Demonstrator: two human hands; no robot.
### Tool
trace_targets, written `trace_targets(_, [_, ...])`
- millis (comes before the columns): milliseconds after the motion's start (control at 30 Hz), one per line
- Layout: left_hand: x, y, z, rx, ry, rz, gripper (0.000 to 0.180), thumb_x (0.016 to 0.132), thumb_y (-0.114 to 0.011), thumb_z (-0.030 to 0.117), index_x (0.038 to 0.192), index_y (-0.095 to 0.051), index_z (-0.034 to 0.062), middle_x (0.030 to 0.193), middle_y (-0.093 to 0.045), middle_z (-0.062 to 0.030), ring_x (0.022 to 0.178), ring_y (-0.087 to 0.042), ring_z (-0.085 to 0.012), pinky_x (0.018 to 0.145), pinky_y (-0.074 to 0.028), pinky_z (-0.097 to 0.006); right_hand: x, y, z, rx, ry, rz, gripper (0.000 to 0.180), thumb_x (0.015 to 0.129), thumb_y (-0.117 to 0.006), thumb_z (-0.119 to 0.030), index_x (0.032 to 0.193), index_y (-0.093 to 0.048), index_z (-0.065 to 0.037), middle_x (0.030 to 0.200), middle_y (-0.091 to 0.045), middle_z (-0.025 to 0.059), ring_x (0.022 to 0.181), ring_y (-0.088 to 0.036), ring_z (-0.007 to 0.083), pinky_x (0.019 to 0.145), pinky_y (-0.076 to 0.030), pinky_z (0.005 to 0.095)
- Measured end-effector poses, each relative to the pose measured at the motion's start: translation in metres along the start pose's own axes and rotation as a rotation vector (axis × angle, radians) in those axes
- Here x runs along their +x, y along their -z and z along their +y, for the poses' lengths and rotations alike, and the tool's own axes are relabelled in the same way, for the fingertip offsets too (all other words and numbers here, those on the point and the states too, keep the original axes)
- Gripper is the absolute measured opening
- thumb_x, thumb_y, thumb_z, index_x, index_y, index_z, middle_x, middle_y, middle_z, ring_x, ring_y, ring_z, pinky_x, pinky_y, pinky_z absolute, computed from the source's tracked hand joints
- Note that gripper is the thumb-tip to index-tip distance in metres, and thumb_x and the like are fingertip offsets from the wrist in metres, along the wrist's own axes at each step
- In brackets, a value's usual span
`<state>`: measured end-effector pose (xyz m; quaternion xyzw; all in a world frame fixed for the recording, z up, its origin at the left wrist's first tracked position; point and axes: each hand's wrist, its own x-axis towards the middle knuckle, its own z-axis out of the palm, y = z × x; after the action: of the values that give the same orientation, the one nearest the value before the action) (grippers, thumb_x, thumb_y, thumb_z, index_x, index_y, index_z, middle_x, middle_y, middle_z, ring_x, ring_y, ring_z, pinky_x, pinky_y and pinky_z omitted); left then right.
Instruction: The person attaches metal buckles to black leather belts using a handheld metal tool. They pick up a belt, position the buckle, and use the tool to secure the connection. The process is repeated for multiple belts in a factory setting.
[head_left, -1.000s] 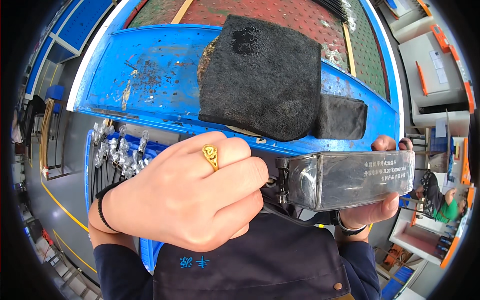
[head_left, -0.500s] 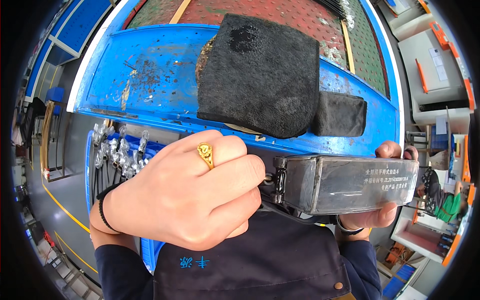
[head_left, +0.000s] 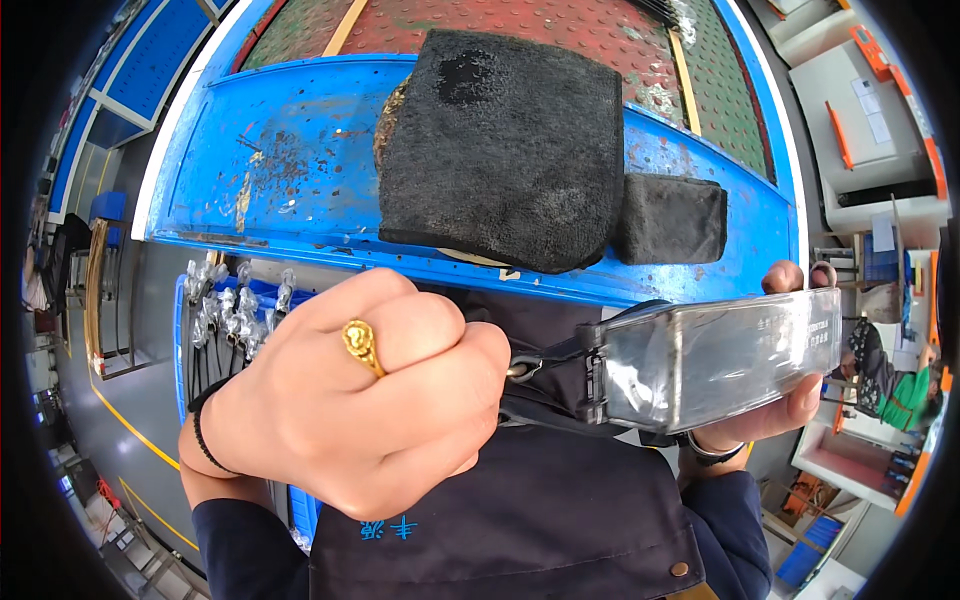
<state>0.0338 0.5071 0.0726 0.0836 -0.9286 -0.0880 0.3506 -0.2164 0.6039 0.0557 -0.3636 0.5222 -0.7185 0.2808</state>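
Observation:
My left hand (head_left: 370, 400) is a closed fist in front of my apron, with a gold ring on one finger. From its knuckles a small metal loop (head_left: 518, 370) sticks out toward the box; whatever lies inside the fist is hidden. At the right, my right hand (head_left: 765, 425) grips a clear plastic box (head_left: 720, 360) with a dark hinged fitting (head_left: 594, 385) at its left end. The thumb shows below the box and fingertips above it. Behind both hands, a black cloth (head_left: 510, 150) covers a round pad on the blue bench.
A smaller folded black cloth (head_left: 672, 220) lies right of the large one. The blue bench (head_left: 300, 150) has a raised front edge just beyond my hands. Below it on the left, a blue bin (head_left: 183, 340) holds several thin rods with plastic-wrapped ends. A person in green (head_left: 905, 395) is far right.
The clear box has shifted right and tilted, its right end higher. My left fist has moved slightly left, widening the gap and baring the metal loop.

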Motion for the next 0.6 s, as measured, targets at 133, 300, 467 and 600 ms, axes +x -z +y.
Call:
trace_targets(133, [0.001,-0.001,0.002,-0.002,-0.030,0.003,0.019,0.056,-0.065,0.019,0.064,-0.060,0.0018,0.077,-0.057,-0.0070,0.064,-0.052,-0.0211,0.050,-0.042,-0.033,-0.002,-0.010,-0.005,-0.019,-0.062,0.000,0.097,0.053,-0.076,-0.057,0.127,-0.033,-0.012,0.103,-0.052,0.0149,0.091,-0.049,0.0192,0.079,-0.043,0.0319])
trace_targets(300, [0.002,0.001,0.000,-0.019,-0.056,-0.026,0.023,0.057,-0.065,0.022,0.064,-0.060,0.0009,0.078,-0.057,-0.0076,0.065,-0.053,-0.0214,0.050,-0.042,-0.033,-0.004,-0.015,-0.005,-0.061,-0.076,0.026,0.101,0.049,-0.077,-0.060,0.127,-0.035,-0.012,0.101,-0.053,0.0142,0.091,-0.050,0.0192,0.080,-0.043,0.0320])
trace_targets(467, [0.004,0.002,0.001,-0.027,-0.047,-0.057,0.023,0.057,-0.065,0.022,0.065,-0.060,0.0004,0.079,-0.057,-0.0081,0.066,-0.052,-0.0215,0.050,-0.042,-0.034,-0.003,-0.015,-0.005,-0.076,-0.066,0.029,0.101,0.049,-0.077,-0.061,0.127,-0.035,-0.011,0.100,-0.053,0.0141,0.090,-0.050,0.0194,0.080,-0.042,0.0321])
trace_targets(600, [0.003,0.002,0.001,0.019,-0.065,-0.057,0.023,0.058,-0.065,0.022,0.065,-0.060,0.0002,0.079,-0.057,-0.0081,0.067,-0.052,-0.0216,0.050,-0.042,-0.034,-0.002,-0.015,-0.003,-0.066,-0.044,0.005,0.098,0.053,-0.074,-0.060,0.127,-0.035,-0.010,0.100,-0.053,0.0142,0.090,-0.050,0.0194,0.080,-0.041,0.0319])
